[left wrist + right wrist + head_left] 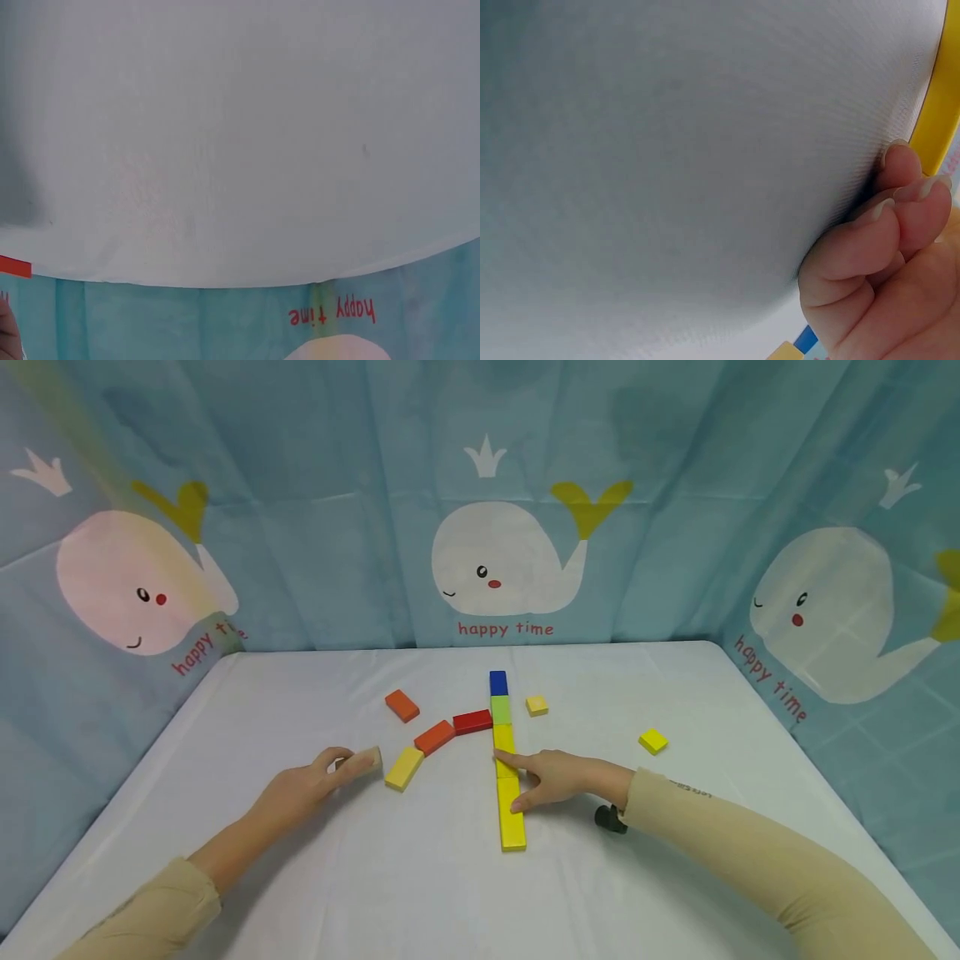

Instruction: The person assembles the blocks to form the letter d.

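Note:
My left hand [303, 787] pinches a small beige block [376, 757] between thumb and fingers, just left of a pale yellow block [405, 768]. That block ends a curved row with an orange block [435, 737] and a red block [472, 722]. The row meets a straight column of a blue block [498, 683], a green block [500, 710] and yellow blocks [512, 828]. My right hand [557, 777] lies on the column's right side, its outstretched index finger on a yellow block and its thumb at the lower one. Its other fingers curl under in the right wrist view.
A loose orange block [402, 705] lies behind the curved row. Two small yellow pieces, one pale block [537, 705] and one brighter block [653, 742], lie right of the column. A white cloth [420, 893] covers the table; a whale-printed curtain [315, 527] surrounds it.

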Demonstrator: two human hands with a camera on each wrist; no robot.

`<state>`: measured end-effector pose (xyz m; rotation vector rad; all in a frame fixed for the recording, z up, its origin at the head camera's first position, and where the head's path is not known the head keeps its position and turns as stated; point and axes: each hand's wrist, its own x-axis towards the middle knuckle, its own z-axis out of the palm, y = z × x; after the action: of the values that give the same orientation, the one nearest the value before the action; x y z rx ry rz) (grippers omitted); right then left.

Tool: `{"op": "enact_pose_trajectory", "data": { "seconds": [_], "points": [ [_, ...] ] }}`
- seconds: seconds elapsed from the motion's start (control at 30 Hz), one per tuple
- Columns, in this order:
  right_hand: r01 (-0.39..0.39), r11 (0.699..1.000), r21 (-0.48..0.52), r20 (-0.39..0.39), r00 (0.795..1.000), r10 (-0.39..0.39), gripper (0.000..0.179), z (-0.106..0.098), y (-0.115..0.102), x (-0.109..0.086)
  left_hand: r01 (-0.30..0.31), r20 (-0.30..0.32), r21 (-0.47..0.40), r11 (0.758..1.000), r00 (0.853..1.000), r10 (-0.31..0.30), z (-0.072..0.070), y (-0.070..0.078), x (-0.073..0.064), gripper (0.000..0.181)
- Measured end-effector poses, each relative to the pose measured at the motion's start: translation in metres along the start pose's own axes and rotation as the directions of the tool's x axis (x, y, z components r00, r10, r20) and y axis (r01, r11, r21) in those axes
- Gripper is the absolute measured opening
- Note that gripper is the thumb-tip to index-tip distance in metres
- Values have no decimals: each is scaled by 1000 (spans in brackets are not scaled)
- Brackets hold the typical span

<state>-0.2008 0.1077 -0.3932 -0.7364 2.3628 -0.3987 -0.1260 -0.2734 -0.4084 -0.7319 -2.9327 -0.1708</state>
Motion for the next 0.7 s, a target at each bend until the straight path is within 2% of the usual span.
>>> {"op": "enact_pose_trajectory", "data": {
  "seconds": [0.07, 0.1, 0.2, 0.27, 0.33, 0.37, 0.4, 0.5, 0.63, 0.7],
  "points": [
    [-2, 1000, -5, -1, 1000, 2, 87, 0, 1, 1, -72, -58, 34, 997, 996, 73, 3, 1, -4, 65],
    [-1, 1000, -5, -1, 1000, 1, 87, 1, 2, 1, -129, -94, 79, 989, 986, 136, 4, 2, -7, 75],
    [-3, 1000, -8, -1, 1000, 3, 87, 1, 3, 2, -206, -157, 113, 972, 962, 222, 7, 4, -12, 84],
    [-4, 1000, -5, -1, 1000, 4, 86, 1, 3, 1, -245, -167, 107, 964, 951, 261, 8, 5, -14, 82],
    [-5, 1000, -4, 0, 1000, 5, 86, 1, 3, 1, -292, -172, 105, 951, 936, 306, 9, 5, -16, 59],
    [-6, 1000, -6, 0, 1000, 6, 87, 1, 2, 1, -315, -172, 100, 944, 929, 328, 9, 5, -17, 59],
    [-7, 1000, -7, 1, 1000, 7, 87, 1, 2, 1, -339, -174, 105, 935, 919, 353, 9, 5, -18, 49],
    [-6, 1000, -8, 1, 1000, 6, 87, 1, 1, 0, -406, -193, 100, 908, 888, 418, 12, 4, -19, 39],
    [-2, 1000, -9, 1, 1000, 2, 87, 0, 1, 0, -465, -221, 75, 882, 855, 470, 16, 4, -19, 39],
    [-1, 1000, -6, 0, 1000, 1, 87, 0, 2, 0, -485, -235, 70, 872, 841, 487, 17, 6, -18, 44]
  ]
}}
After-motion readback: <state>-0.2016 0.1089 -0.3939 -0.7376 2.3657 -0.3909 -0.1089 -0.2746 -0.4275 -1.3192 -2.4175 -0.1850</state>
